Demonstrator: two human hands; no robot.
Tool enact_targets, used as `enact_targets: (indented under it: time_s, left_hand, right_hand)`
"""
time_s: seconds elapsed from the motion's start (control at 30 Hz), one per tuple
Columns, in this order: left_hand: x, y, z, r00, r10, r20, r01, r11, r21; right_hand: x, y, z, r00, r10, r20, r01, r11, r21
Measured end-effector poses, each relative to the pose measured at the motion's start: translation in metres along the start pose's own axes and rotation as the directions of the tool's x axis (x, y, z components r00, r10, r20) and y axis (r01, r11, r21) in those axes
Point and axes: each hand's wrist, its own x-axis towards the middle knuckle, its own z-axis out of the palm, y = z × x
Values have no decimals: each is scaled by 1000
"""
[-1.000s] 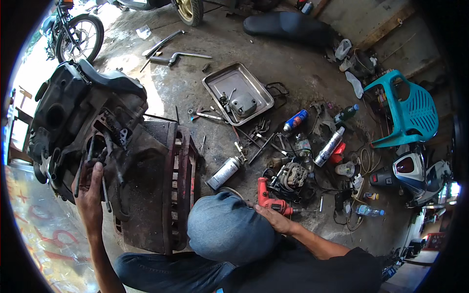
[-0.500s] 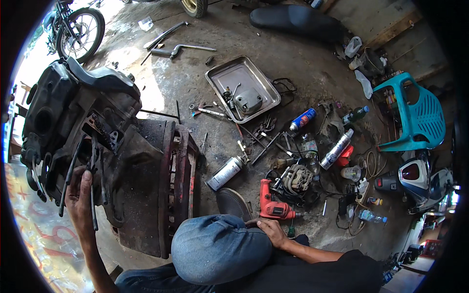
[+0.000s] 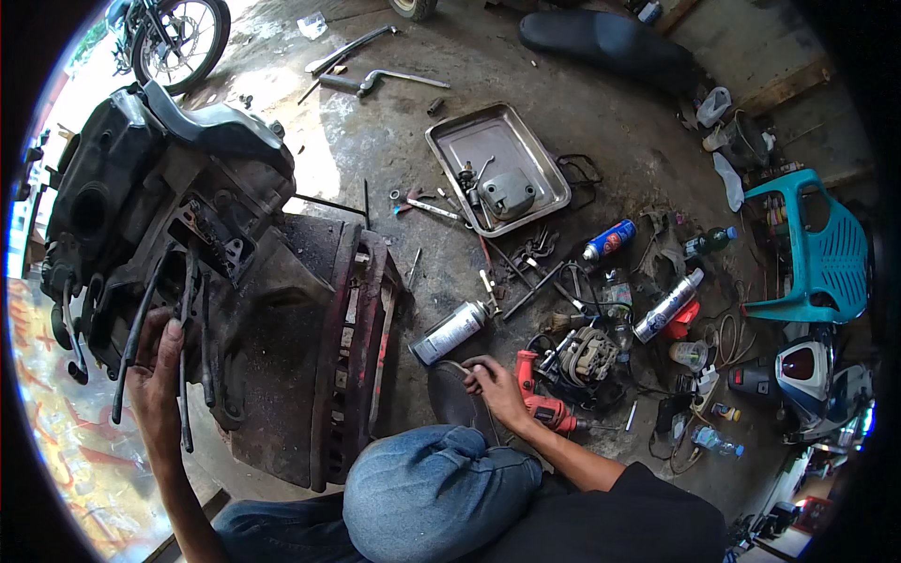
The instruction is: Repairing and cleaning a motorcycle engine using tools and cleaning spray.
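Observation:
At the left, my left hand [image 3: 160, 368] is closed at a bundle of thin black hoses [image 3: 186, 375], thumb against one of them. The hoses hang from a large black motorcycle body part [image 3: 202, 188], which has a slotted metal bracket [image 3: 225, 251]. My right hand [image 3: 493, 389] has its fingers curled, just above a dark sole-shaped piece with a pale edge [image 3: 460, 403], possibly footwear. What lies in its fingertips, if anything, is too small to make out. Close by are a white spray can [image 3: 449, 333] and a red power drill [image 3: 552, 413].
A metal tray [image 3: 436, 141] holds a grey engine cover [image 3: 507, 194]. A greasy engine part [image 3: 587, 355], blue spray can [image 3: 610, 240], silver can [image 3: 668, 305] and bottles lie right of it. Beyond stand a teal plastic chair [image 3: 788, 249] and a black motorcycle seat [image 3: 605, 45].
My right hand has moved from beside my knee up and left, nearer the white spray can. My left hand stays at the hoses. The whole view has shifted slightly.

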Motion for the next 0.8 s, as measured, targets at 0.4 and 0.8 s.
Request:
enact_targets:
  time_s: [0.4, 0.8]
  left_hand:
    - [3, -27, -22, 973, -105, -204, 139, 978, 159]
    - [-2, -45, -41, 981, -188, -51, 192, 978, 87]
  right_hand:
    - [-39, 57, -25, 913, 262, 311, -134, 916, -379]
    - [-33, 50, -18, 891, 335, 305, -189, 887, -421]
